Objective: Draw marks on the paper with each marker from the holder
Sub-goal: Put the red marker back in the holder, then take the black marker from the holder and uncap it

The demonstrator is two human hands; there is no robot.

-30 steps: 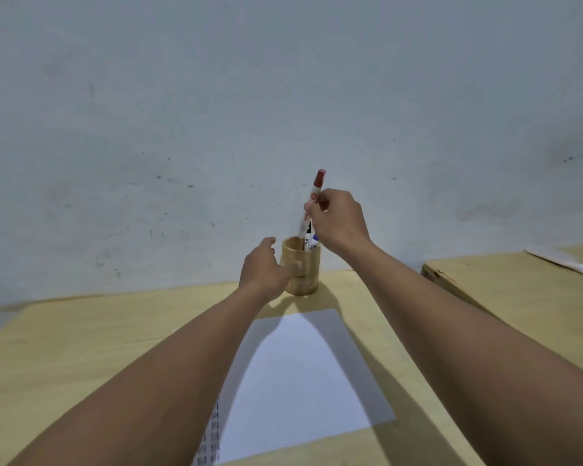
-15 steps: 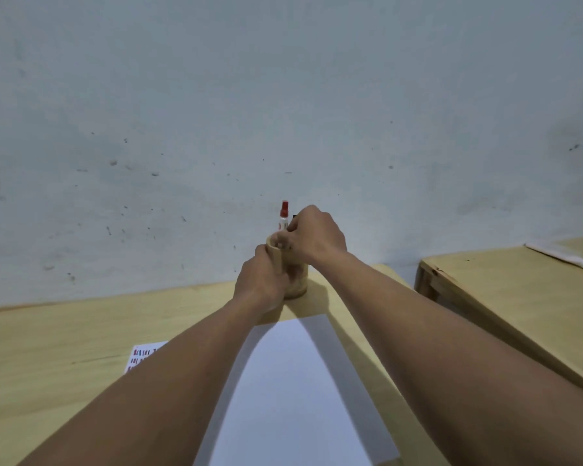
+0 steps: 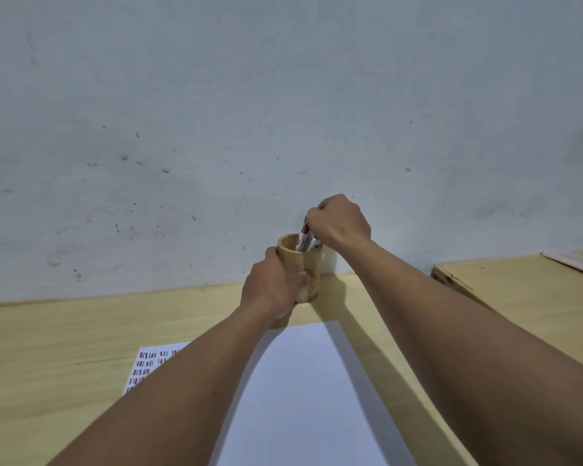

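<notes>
A round wooden holder [image 3: 312, 264] stands at the far edge of the table, close to the wall. My left hand [image 3: 273, 287] is wrapped around its left side. Above the rim my right hand [image 3: 340, 222] pinches the tops of the markers [image 3: 305, 238], white barrels with red print that stick out of the holder. I cannot tell which marker the fingers hold. A blank white sheet of paper [image 3: 313, 398] lies in front of the holder, between my forearms.
A second sheet [image 3: 148, 363], covered with several short red, blue and black marks, lies left of the blank one, partly under my left arm. Another wooden table [image 3: 519, 290] stands to the right across a gap. A grey wall rises right behind the holder.
The red marker was above the holder a second ago and has gone down into it. My right hand stays at the marker tops. My left hand now grips the holder more fully.
</notes>
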